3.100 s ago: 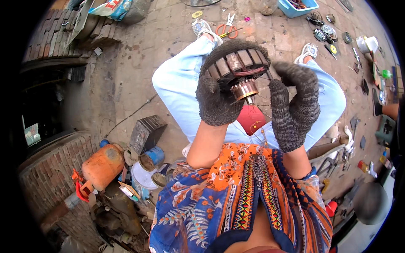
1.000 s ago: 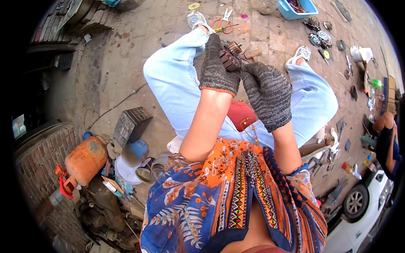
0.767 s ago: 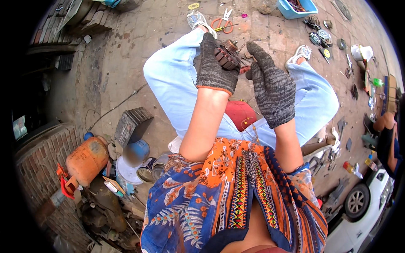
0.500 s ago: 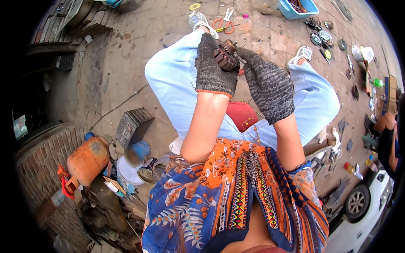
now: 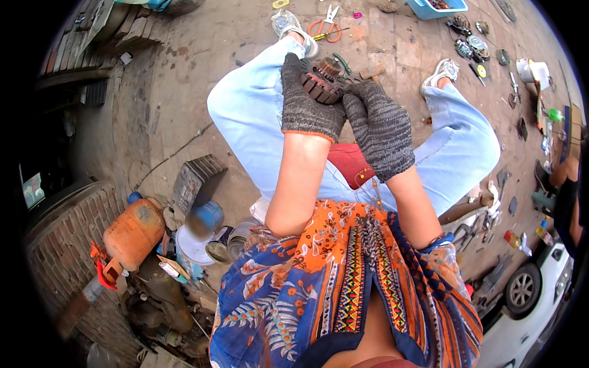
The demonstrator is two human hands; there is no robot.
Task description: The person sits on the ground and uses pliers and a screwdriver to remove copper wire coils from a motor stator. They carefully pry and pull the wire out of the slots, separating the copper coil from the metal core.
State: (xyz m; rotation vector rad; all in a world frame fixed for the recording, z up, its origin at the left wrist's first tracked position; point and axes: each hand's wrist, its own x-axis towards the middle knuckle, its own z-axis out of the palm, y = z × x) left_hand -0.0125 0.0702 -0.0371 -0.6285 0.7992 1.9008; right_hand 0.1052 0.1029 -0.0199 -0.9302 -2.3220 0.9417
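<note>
Between my two hands, over the ground between my knees, is a motor armature (image 5: pixel 321 89) with a dark slotted core and a copper-coloured commutator. My left hand (image 5: pixel 308 110), in a dark grey knit glove with an orange cuff, is wrapped round its left and lower side. From the right, my right hand (image 5: pixel 381 126), gloved alike, closes its fingers against the armature's right end; the fingertips are partly hidden there. Just beyond the armature lies a green curved handle (image 5: pixel 341 63), with a wooden piece (image 5: pixel 372 72) to its right.
Orange-handled scissors (image 5: pixel 326 26) and a screwdriver (image 5: pixel 331 34) lie by my left shoe. Motor parts (image 5: pixel 472 48) and a blue basin (image 5: pixel 437 8) are at the far right. An orange gas cylinder (image 5: pixel 134 233) and cans (image 5: pixel 208 218) stand at left. A white car (image 5: pixel 540 285) is at right.
The armature has turned in my left hand, its commutator tipping left. My right hand has shifted left and slightly nearer, uncovering the green handle and wooden piece behind.
</note>
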